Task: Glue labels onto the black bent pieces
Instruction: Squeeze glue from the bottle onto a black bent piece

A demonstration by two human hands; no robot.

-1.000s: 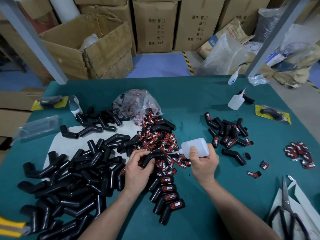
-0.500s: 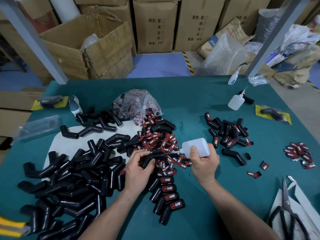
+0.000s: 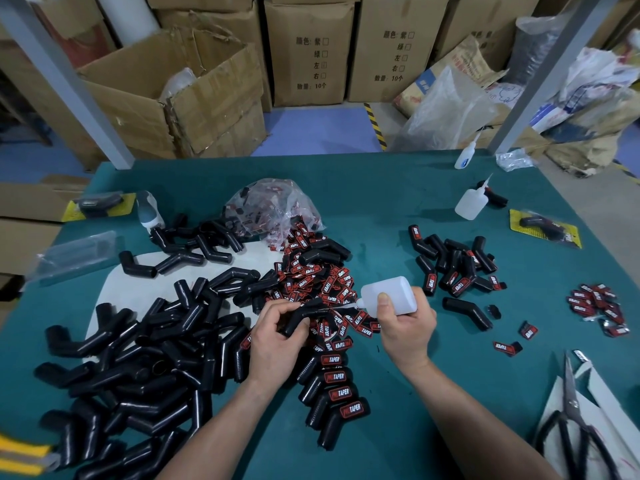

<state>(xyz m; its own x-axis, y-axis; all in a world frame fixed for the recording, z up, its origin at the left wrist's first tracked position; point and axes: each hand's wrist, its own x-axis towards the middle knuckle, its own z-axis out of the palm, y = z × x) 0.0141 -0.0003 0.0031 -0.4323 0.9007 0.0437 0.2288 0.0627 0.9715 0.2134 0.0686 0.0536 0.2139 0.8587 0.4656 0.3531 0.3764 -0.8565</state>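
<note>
My left hand (image 3: 277, 336) grips one black bent piece (image 3: 304, 311) just above the table's middle. My right hand (image 3: 407, 323) holds a white glue bottle (image 3: 391, 294) tipped sideways, its nozzle touching that piece. A heap of red-and-black labels (image 3: 311, 275) lies right behind my hands. A big pile of bare black bent pieces (image 3: 138, 348) covers the left of the green table (image 3: 381, 216). A row of labelled pieces (image 3: 337, 393) lies in front of my hands, and a smaller labelled group (image 3: 453, 265) sits to the right.
Two more glue bottles (image 3: 471, 204) stand at the far right. A clear bag of labels (image 3: 273, 207) sits behind the heap. A small label pile (image 3: 597, 304) and scissors (image 3: 571, 424) lie at the right edge. Cardboard boxes (image 3: 308, 50) stand beyond the table.
</note>
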